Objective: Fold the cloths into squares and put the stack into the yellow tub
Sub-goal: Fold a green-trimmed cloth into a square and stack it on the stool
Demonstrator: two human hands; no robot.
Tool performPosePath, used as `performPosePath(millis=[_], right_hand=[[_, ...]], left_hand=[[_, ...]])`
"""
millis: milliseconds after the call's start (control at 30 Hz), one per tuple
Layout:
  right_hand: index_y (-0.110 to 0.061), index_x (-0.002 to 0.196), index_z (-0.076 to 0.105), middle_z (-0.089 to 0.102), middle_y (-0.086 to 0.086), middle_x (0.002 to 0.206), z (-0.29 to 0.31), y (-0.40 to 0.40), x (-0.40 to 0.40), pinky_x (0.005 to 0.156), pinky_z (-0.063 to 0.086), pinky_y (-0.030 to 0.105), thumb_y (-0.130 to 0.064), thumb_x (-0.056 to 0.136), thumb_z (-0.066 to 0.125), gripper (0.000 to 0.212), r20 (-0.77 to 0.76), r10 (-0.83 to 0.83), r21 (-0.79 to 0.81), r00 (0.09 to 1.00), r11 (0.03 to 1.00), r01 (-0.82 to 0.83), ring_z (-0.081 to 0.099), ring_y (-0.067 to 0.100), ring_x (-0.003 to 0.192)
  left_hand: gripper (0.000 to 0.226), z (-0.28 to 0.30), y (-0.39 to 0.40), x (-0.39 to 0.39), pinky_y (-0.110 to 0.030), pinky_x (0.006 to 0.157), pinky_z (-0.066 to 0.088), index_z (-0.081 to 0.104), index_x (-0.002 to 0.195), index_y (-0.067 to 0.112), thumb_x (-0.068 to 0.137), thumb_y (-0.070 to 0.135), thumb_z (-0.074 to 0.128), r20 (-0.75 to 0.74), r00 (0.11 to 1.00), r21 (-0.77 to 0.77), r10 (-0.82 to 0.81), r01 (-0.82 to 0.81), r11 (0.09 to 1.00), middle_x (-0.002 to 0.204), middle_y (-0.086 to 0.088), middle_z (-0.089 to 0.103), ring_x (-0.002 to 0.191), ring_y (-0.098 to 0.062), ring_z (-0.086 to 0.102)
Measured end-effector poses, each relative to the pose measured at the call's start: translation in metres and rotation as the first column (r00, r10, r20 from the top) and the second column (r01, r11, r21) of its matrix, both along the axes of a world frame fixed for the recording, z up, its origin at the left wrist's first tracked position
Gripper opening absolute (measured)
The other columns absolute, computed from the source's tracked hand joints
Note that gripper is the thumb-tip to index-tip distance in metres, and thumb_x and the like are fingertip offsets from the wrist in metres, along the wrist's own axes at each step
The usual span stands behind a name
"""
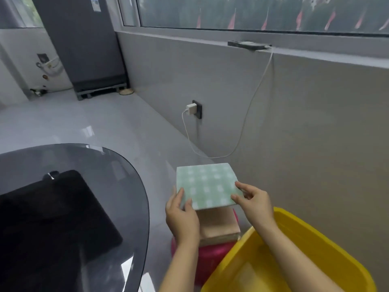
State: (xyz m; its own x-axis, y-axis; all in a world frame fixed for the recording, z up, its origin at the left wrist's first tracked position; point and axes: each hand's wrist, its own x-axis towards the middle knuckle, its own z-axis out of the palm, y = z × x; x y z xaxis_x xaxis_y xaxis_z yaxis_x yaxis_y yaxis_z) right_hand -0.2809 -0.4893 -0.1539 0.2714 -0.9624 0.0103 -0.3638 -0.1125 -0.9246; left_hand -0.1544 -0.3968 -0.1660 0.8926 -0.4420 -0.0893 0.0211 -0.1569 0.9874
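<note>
A folded green checked cloth (207,185) is held level in the air by both hands. My left hand (182,216) grips its near left corner, and my right hand (253,202) pinches its near right edge. Under it lies a stack of folded peach cloths (219,225), resting on something pink (210,256) on the floor. The yellow tub (305,234) stands at the lower right, beside the stack; its inside looks bare.
A dark glass table (101,165) with a black pad (52,207) fills the lower left. A white charger (191,107) and its cable (252,102) hang on the grey wall ahead. A phone (249,44) lies on the window sill.
</note>
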Motion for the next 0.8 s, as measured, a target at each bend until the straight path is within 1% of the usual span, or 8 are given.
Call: performPosePath(millis=[67, 133, 233, 400, 500, 600, 733, 800], right_hand=[[-0.013, 0.12, 0.062, 0.063, 0.0, 0.122, -0.023, 0.005, 0.001, 0.095, 0.046, 0.027, -0.01, 0.079, 0.072, 0.043, -0.028, 0.003, 0.001, 1.0, 1.0, -0.003, 0.057, 0.014, 0.113], [-0.014, 0.118, 0.064, 0.064, -0.001, 0.119, -0.042, 0.011, 0.002, 0.091, 0.046, 0.024, -0.011, 0.079, 0.073, 0.04, -0.061, 0.001, 0.021, 0.998, 1.0, 0.0, 0.058, 0.012, 0.108], [-0.012, 0.115, 0.066, 0.065, -0.002, 0.11, -0.061, 0.019, 0.003, 0.083, 0.043, 0.021, -0.013, 0.079, 0.073, 0.036, -0.092, -0.027, 0.023, 0.995, 0.999, 0.029, 0.057, 0.01, 0.096], [-0.013, 0.1, 0.069, 0.059, -0.005, 0.099, -0.068, 0.021, 0.005, 0.075, 0.038, 0.019, -0.016, 0.08, 0.072, 0.02, -0.112, -0.109, -0.047, 0.988, 0.993, 0.104, 0.053, 0.009, 0.088], [-0.013, 0.098, 0.069, 0.058, -0.005, 0.098, -0.071, 0.023, 0.007, 0.074, 0.037, 0.019, -0.014, 0.08, 0.071, 0.018, -0.119, -0.101, -0.047, 0.988, 0.994, 0.096, 0.053, 0.008, 0.088], [-0.013, 0.098, 0.068, 0.057, -0.005, 0.099, -0.074, 0.023, 0.007, 0.076, 0.037, 0.018, -0.013, 0.08, 0.07, 0.017, -0.12, -0.106, -0.031, 0.987, 0.994, 0.103, 0.052, 0.009, 0.09], [-0.015, 0.096, 0.066, 0.056, -0.005, 0.1, -0.078, 0.024, 0.007, 0.076, 0.037, 0.018, -0.012, 0.081, 0.07, 0.017, -0.13, -0.102, -0.025, 0.986, 0.995, 0.1, 0.051, 0.009, 0.091], [-0.016, 0.096, 0.066, 0.056, -0.006, 0.099, -0.08, 0.024, 0.008, 0.076, 0.037, 0.018, -0.012, 0.08, 0.071, 0.017, -0.129, -0.101, -0.021, 0.986, 0.995, 0.099, 0.052, 0.01, 0.092]], left_hand=[[0.035, -0.016, 0.007, 0.0, -0.018, 0.098, 0.032, 0.061, 0.125, 0.015, 0.093, 0.003, 0.054, 0.031, 0.999, 0.02, -0.012, 0.012, 1.0, 0.139, 0.003, 0.046, 0.122, -0.009, 0.045], [0.035, -0.033, 0.014, 0.001, -0.017, 0.098, 0.031, 0.061, 0.125, 0.016, 0.093, 0.004, 0.053, 0.055, 0.998, 0.056, -0.031, 0.028, 0.998, 0.137, 0.004, 0.046, 0.118, -0.005, 0.043], [0.033, -0.053, 0.021, 0.001, -0.019, 0.099, 0.031, 0.062, 0.123, 0.015, 0.092, 0.005, 0.056, 0.093, 0.994, 0.112, -0.059, 0.048, 0.993, 0.132, 0.003, 0.048, 0.124, -0.013, 0.045], [0.022, -0.061, 0.025, 0.002, -0.026, 0.095, 0.041, 0.065, 0.108, 0.016, 0.088, 0.01, 0.063, 0.151, 0.987, 0.115, -0.052, 0.035, 0.993, 0.112, 0.006, 0.05, 0.105, -0.012, 0.053], [0.016, -0.064, 0.027, 0.005, -0.026, 0.09, 0.041, 0.064, 0.1, 0.018, 0.087, 0.01, 0.064, 0.174, 0.984, 0.113, -0.033, 0.013, 0.993, 0.107, 0.005, 0.05, 0.102, -0.014, 0.054], [0.014, -0.069, 0.03, 0.007, -0.027, 0.088, 0.042, 0.063, 0.097, 0.02, 0.087, 0.011, 0.064, 0.164, 0.986, 0.142, -0.039, 0.015, 0.99, 0.105, 0.006, 0.049, 0.102, -0.017, 0.054], [0.017, -0.077, 0.029, 0.008, -0.034, 0.089, 0.045, 0.059, 0.093, 0.022, 0.085, 0.009, 0.065, 0.17, 0.985, 0.174, -0.031, 0.001, 0.985, 0.097, 0.015, 0.046, 0.105, -0.023, 0.051], [0.018, -0.08, 0.027, 0.009, -0.034, 0.088, 0.044, 0.057, 0.094, 0.022, 0.085, 0.008, 0.064, 0.138, 0.99, 0.177, -0.034, 0.009, 0.984, 0.1, 0.009, 0.047, 0.108, -0.024, 0.049]])
